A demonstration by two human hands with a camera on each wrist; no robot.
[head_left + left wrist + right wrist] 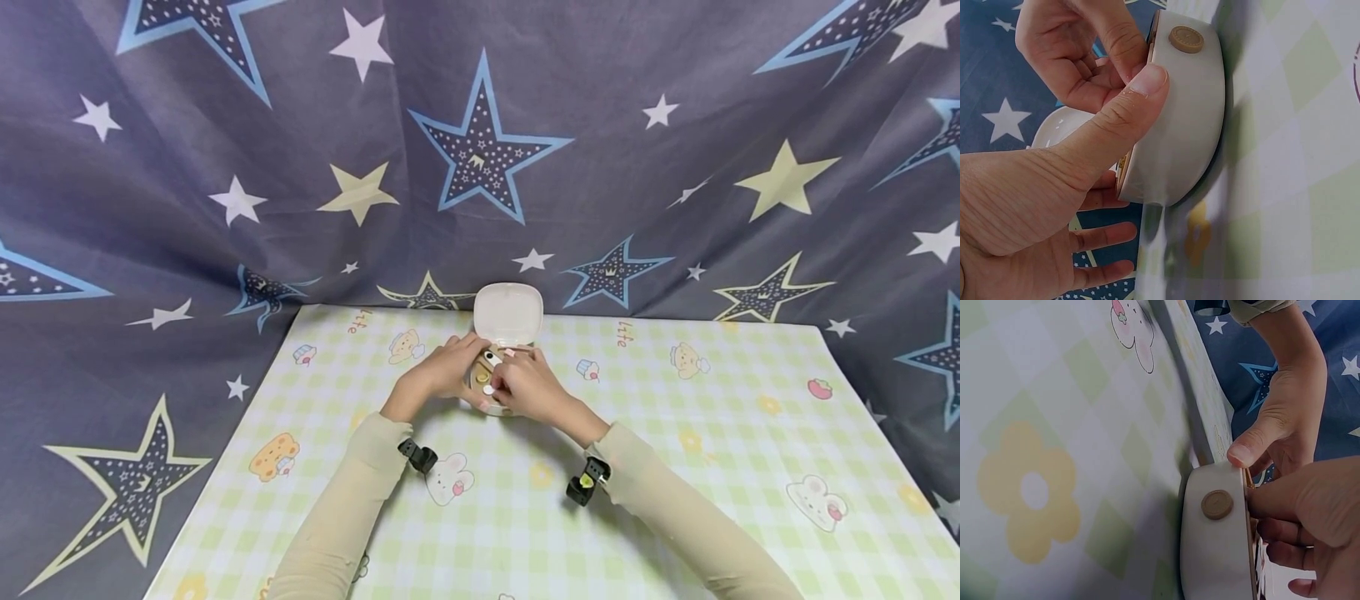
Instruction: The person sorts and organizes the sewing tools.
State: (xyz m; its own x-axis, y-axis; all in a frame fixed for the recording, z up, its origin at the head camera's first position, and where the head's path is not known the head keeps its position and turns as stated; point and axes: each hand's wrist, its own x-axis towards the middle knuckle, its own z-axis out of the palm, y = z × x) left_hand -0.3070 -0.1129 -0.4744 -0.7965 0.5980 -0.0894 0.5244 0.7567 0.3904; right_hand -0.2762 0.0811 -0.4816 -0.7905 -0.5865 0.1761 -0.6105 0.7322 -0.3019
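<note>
A white case (1188, 119) with a round brown button (1186, 39) on its front stands on the table, its white lid (508, 312) raised at the back. My left hand (448, 368) holds the case at its left side, thumb at the front rim and fingers toward the back. Bent fingers of my right hand (528, 385) reach into the case from the right. Around them show a white piece with a black dot (492, 358), a gold-coloured piece (482, 378) and a small white round piece (489, 389). What the right fingertips touch is hidden.
A green-and-white checked tablecloth (637, 433) with cartoon prints covers the table. Behind it hangs a dark star-patterned curtain (600, 200), close to the raised lid. Black wrist cameras, such as the left one (417, 456), sit on both sleeves.
</note>
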